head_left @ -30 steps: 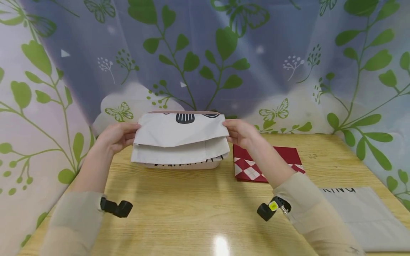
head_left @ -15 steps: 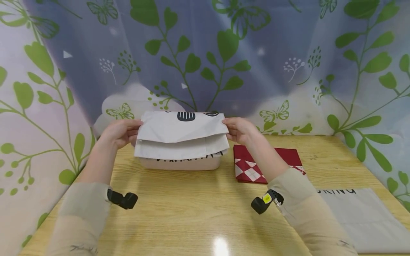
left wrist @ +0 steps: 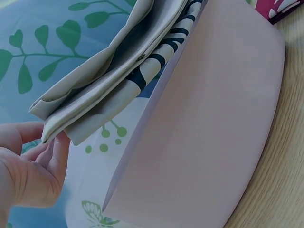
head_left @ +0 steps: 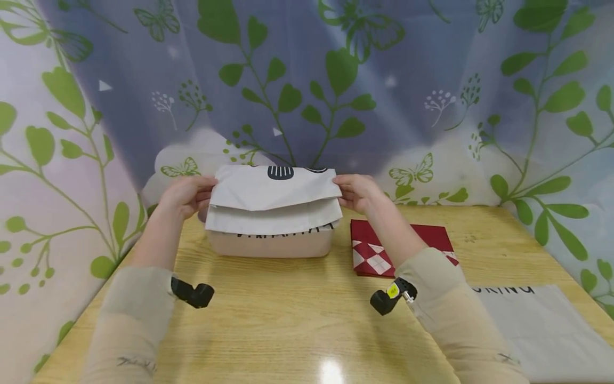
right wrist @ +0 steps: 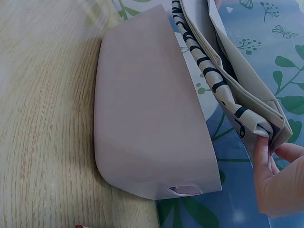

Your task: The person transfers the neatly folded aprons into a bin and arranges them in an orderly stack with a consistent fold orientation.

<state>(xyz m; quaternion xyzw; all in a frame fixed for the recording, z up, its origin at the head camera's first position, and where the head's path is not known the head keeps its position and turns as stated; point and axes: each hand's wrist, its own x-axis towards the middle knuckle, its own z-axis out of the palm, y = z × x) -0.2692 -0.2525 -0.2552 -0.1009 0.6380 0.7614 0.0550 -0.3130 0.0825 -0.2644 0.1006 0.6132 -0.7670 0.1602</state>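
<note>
A folded off-white cloth (head_left: pixel 275 192) with black print is stretched between both hands, its layers hanging apart at the front. My left hand (head_left: pixel 187 195) pinches its left end, thumb and fingers on the folded edge, as the left wrist view shows. At the opposite end my right hand (head_left: pixel 360 193) pinches the corner the same way. Below the cloth stands a pale pink storage bin (head_left: pixel 271 245) on the table. Both wrist views show the cloth (left wrist: pixel 114 85) raised above the bin's rim, with backdrop visible between them. The bin's inside is hidden.
A folded red cloth (head_left: pixel 374 258) with a white diamond pattern lies right of the bin, partly behind the right forearm. Another flat off-white cloth (head_left: pixel 542 330) with black lettering is at the table's right. A leafy curtain (head_left: pixel 307 106) hangs behind the wooden table (head_left: pixel 278 320).
Both hands have raised the folded cloth a little, so more of the pink bin's front shows beneath it. The left hand has shifted slightly right and up.
</note>
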